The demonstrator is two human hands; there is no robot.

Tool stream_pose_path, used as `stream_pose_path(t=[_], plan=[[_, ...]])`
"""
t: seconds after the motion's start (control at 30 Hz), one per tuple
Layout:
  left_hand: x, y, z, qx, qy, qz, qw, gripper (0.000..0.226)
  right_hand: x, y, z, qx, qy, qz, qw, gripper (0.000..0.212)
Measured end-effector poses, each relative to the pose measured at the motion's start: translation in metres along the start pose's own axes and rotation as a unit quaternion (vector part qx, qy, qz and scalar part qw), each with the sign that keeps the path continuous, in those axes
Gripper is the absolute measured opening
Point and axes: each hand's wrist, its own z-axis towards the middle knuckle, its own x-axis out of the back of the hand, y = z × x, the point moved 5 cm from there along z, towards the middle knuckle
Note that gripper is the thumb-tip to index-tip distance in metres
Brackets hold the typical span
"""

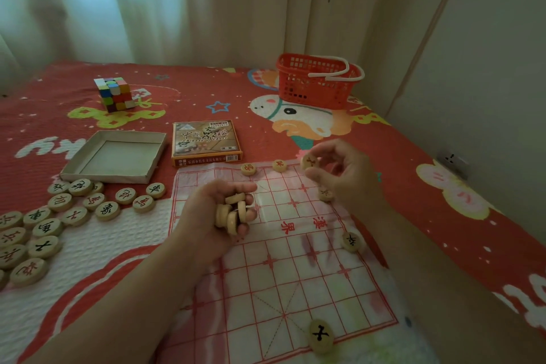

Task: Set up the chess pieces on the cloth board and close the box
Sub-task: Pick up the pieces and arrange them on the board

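Observation:
The white cloth board [283, 269] with red grid lines lies on the bed in front of me. My left hand [218, 210] is shut on several round wooden chess pieces [233, 211], held over the board's left side. My right hand [339, 171] pinches one red-marked piece [309, 162] above the board's far right corner. Two pieces [248, 169] [279, 165] lie on the far edge, another [326, 194] under my right hand, and two black-marked ones [351, 241] [321, 335] on the right side. The open box tray [115, 155] and its printed lid [206, 139] lie beyond the board.
Several loose pieces [59, 216] lie scattered on the red bedspread to the left. A colourful cube [115, 94] stands at the back left, and a red plastic basket [317, 80] at the back right near the wall. Curtains hang behind the bed.

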Motion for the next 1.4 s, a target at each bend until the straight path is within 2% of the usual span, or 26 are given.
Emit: stream_pose_path(t=[0.1,0.23,0.37,0.57,0.67,0.77,0.93,1.1,1.3,1.4], plan=[[0.006,0.002,0.002,-0.009,0.021,-0.041,0.999,0.037,-0.023,0.005,0.018,-0.008,-0.080,-0.087,0.993,0.022],[0.012,0.001,0.005,-0.001,0.039,-0.066,0.997,0.033,-0.060,0.015,0.044,0.004,-0.156,-0.184,0.970,0.022],[0.012,0.001,0.004,0.003,0.037,-0.083,0.996,0.028,-0.079,0.027,0.061,0.002,-0.167,-0.228,0.959,0.021],[0.012,0.009,0.004,-0.031,0.021,-0.064,0.997,0.022,-0.082,0.036,0.072,-0.012,-0.160,-0.236,0.958,0.019],[0.013,0.012,0.005,-0.046,0.016,-0.058,0.997,0.009,-0.084,0.036,0.073,-0.013,-0.172,-0.234,0.957,0.016],[0.015,0.014,0.005,-0.056,0.036,-0.059,0.996,0.025,-0.088,0.041,0.068,-0.029,-0.202,-0.256,0.945,0.013],[0.012,0.014,0.003,-0.063,0.038,-0.041,0.996,0.029,-0.087,0.036,0.066,-0.005,-0.204,-0.271,0.941,0.011],[0.015,0.011,0.005,-0.054,0.034,-0.020,0.998,0.031,-0.077,0.007,0.059,0.045,-0.168,-0.197,0.965,0.015],[0.012,0.012,0.004,-0.061,0.017,0.000,0.998,0.033,-0.085,-0.032,0.032,0.052,-0.283,-0.023,0.958,0.032],[0.012,0.012,0.002,-0.067,0.011,0.007,0.998,0.032,-0.091,-0.040,0.026,0.068,-0.294,-0.004,0.953,0.027]])
